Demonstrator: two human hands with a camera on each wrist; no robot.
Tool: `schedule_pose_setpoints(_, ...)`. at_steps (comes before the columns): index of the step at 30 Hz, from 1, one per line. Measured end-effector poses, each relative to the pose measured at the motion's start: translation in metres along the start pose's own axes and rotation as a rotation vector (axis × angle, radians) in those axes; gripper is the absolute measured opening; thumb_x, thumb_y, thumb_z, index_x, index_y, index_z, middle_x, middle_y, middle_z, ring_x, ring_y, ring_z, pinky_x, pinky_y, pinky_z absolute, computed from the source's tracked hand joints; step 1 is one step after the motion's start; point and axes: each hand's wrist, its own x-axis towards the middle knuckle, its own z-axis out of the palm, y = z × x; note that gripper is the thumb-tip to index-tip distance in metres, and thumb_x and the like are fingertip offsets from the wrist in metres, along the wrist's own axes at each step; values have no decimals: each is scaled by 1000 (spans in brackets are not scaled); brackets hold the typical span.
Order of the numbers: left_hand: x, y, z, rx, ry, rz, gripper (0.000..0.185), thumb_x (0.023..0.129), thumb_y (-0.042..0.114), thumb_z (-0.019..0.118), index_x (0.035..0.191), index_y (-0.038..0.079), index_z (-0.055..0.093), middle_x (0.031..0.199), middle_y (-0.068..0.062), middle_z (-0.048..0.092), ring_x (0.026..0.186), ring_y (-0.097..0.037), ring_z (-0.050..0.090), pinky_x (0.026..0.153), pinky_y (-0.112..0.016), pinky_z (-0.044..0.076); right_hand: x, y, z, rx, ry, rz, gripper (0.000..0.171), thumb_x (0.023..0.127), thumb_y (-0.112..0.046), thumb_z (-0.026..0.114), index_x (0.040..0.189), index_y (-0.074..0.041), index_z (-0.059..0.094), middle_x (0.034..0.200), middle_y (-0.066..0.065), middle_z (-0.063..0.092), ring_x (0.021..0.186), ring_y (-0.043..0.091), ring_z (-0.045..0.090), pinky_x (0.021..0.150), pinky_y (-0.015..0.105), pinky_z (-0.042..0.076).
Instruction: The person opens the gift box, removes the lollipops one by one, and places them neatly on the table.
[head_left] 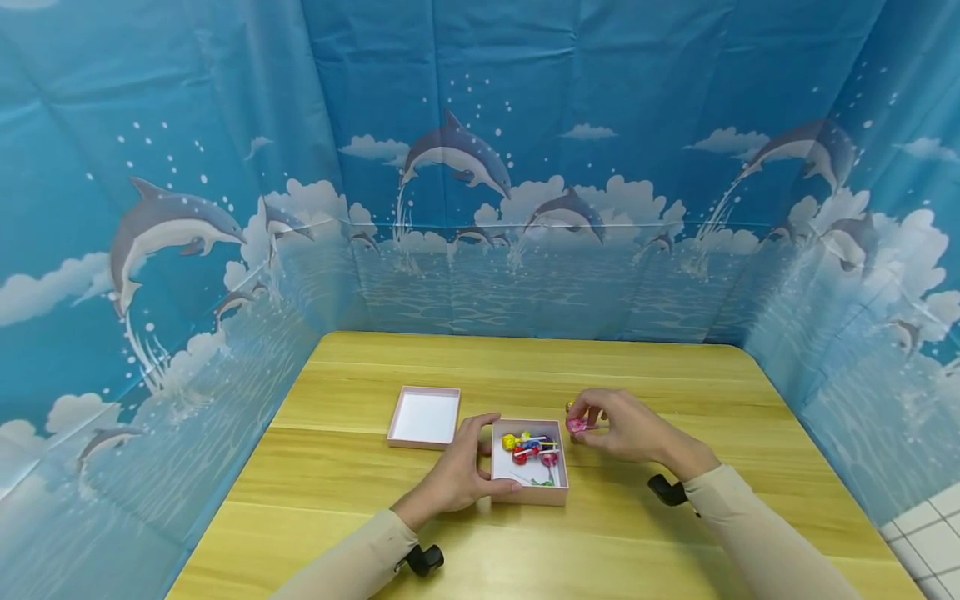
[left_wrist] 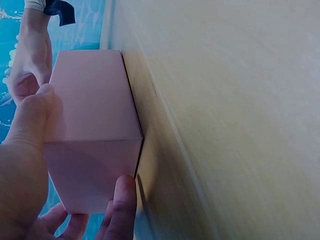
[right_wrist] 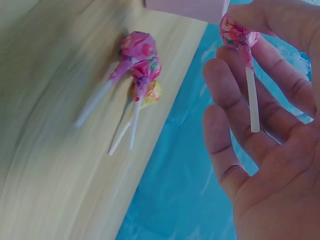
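My left hand [head_left: 459, 471] grips a pink open-topped box [head_left: 531, 497] by its left side, the thumb on the near wall and fingers at the left and far sides. Inside the box lie several wrapped lollipops [head_left: 519, 457], red, yellow, pink and other colours, with white sticks. Just off the box's right side, my right hand [head_left: 628, 427] pinches a pink-wrapped lollipop [right_wrist: 233, 31] by its head, stick pointing toward the palm. Below that hand, two pink lollipops [right_wrist: 139, 46] and a yellow lollipop [right_wrist: 152, 94] lie bunched on the table; the hand mostly covers them in the head view.
A pink box lid [head_left: 425, 415] with a white inside lies to the left of the box. Everything rests on a yellow wood-grain table [head_left: 345, 500]. A blue dolphin-print curtain [head_left: 525, 292] stands along its back and sides.
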Motion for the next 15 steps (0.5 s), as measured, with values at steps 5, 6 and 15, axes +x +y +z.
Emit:
schedule_pose_setpoints(5, 0, 1, -1, 11, 3, 12, 112, 94, 28, 102, 182, 15, 33, 176, -21, 42, 132, -29, 67, 86, -21, 67, -3, 6, 1, -4, 17, -23, 23, 99, -8, 92, 117, -18, 84, 114, -6, 82, 93, 8, 71, 81, 39, 65)
schedule_pose_setpoints(6, 0, 1, -1, 21, 5, 17, 112, 94, 28, 102, 181, 14, 33, 176, -21, 42, 133, -30, 67, 86, -21, 67, -3, 7, 2, -7, 18, -23, 23, 99, -7, 92, 117, -17, 84, 113, -6, 81, 93, 6, 70, 81, 37, 65)
schedule_pose_setpoints(15, -1, 1, 0, 60, 7, 23, 113, 94, 31, 102, 181, 13, 33, 177, -21, 42, 134, -30, 69, 88, -22, 65, -10, 15, 13, -14, -21, 12, 23, 97, -3, 91, 114, -17, 83, 103, -10, 76, 89, 3, 64, 78, 29, 62)
